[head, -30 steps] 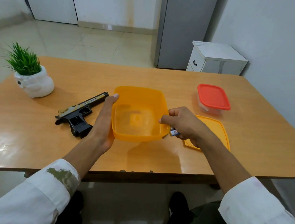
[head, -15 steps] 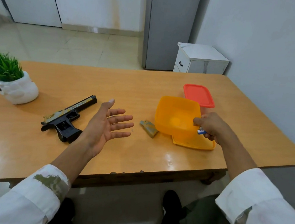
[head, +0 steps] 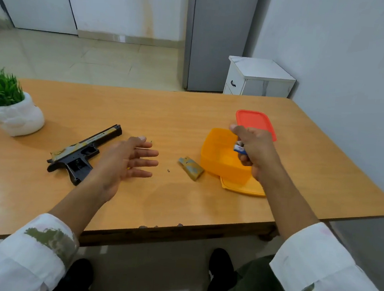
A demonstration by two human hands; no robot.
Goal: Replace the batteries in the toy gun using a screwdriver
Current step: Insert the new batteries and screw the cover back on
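A black and gold toy gun (head: 84, 151) lies on the wooden table (head: 143, 108), left of centre. Its olive battery cover (head: 191, 168) lies apart, beside a tiny dark screw (head: 168, 170). My left hand (head: 127, 158) hovers over the table with fingers spread, just right of the gun's grip, holding nothing. My right hand (head: 253, 148) grips a blue and white battery (head: 240, 148) over the empty orange container (head: 222, 157), which stands on its orange lid (head: 240, 188). No screwdriver shows.
A container with a red lid (head: 255, 122) stands behind the orange one, partly hidden by my right hand. A white pot with a green plant (head: 10, 108) sits at the far left. A white cabinet (head: 257, 80) stands beyond the table's far right corner.
The orange container went from the table's middle to the right, onto its lid, uncovering the battery cover. My left hand let go and opened. My right hand has since risen above the container.
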